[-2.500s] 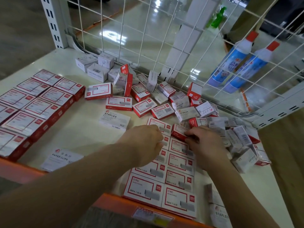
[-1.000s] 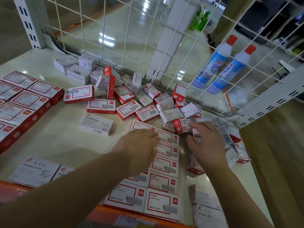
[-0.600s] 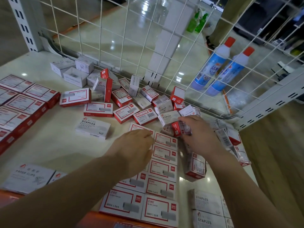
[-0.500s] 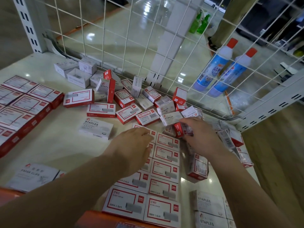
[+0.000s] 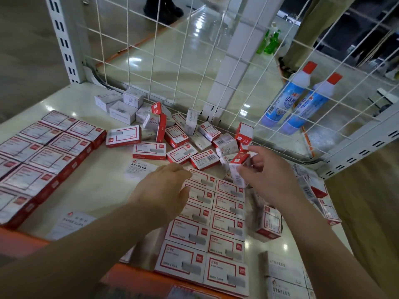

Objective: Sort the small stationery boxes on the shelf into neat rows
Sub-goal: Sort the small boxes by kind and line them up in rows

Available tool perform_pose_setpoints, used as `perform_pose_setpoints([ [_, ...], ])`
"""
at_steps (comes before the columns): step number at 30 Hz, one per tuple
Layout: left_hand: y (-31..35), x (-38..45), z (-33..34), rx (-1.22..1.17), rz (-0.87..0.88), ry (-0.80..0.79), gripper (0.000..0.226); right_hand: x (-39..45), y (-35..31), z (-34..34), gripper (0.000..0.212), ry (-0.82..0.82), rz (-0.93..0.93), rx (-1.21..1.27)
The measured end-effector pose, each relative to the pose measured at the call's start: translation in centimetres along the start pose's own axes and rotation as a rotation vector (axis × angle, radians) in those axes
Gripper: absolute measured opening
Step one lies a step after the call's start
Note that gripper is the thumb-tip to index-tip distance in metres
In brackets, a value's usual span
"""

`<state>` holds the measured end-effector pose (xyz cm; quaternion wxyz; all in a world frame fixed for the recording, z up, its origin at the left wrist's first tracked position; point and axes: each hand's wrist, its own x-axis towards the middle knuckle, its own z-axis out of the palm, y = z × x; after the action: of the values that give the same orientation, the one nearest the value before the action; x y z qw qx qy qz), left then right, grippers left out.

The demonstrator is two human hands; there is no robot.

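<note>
Two neat columns of red-and-white staple boxes (image 5: 224, 216) lie flat near the shelf's front edge. My left hand (image 5: 164, 190) rests on the left column, its fingers bent over the upper boxes and holding nothing. My right hand (image 5: 272, 180) pinches one small red-and-white box (image 5: 237, 169), lifted and tilted just above the top of the right column. A loose jumble of small boxes (image 5: 183, 145) lies behind the columns along the wire mesh, some flat, some on edge. One box (image 5: 268, 223) stands on its side just right of the columns.
Larger red-and-white boxes (image 5: 38, 158) sit in rows at the left. White staple boxes (image 5: 282, 275) lie at the front right, a paper-clip box (image 5: 71, 223) at the front left. A white wire mesh (image 5: 194, 61) backs the shelf (image 5: 101, 186); two blue bottles (image 5: 302, 102) stand behind it.
My right hand has picked a small box out of the jumble and lifted it, tilted, above the right column. My left hand has stayed on the left column.
</note>
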<state>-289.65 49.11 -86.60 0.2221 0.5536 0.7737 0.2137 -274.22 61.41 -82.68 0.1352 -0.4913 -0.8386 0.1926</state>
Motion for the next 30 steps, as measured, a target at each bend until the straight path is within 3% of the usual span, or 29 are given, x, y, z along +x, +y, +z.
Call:
perform_pose_setpoints([
  [5,-0.5,-1.2,-1.0,-0.047,-0.053,-0.005,0.041,-0.8,-1.3,0.8,0.021,-0.057,0.117,0.108],
  [10,-0.7,-2.6,-1.1,-0.069,-0.072,-0.005,0.046,-1.8,-2.9,2.7,0.027,-0.153,0.217,0.197],
  [14,-0.9,-3.3,-0.8,-0.103,-0.141,-0.018,0.055,-2.5,-4.6,4.2,0.022,-0.137,0.297,0.409],
  [21,-1.5,-4.0,-1.4,-0.234,-0.168,0.115,0.032,-3.7,-7.3,5.4,0.022,-0.125,0.301,0.554],
  [27,-2.7,-3.9,-1.9,-0.413,-0.246,0.048,0.008,-3.9,-6.9,5.5,0.021,-0.167,0.286,0.594],
  [30,-3.4,-3.7,-2.0,-0.514,-0.249,0.027,0.021,-4.1,-6.4,5.2,0.008,-0.193,0.241,0.572],
])
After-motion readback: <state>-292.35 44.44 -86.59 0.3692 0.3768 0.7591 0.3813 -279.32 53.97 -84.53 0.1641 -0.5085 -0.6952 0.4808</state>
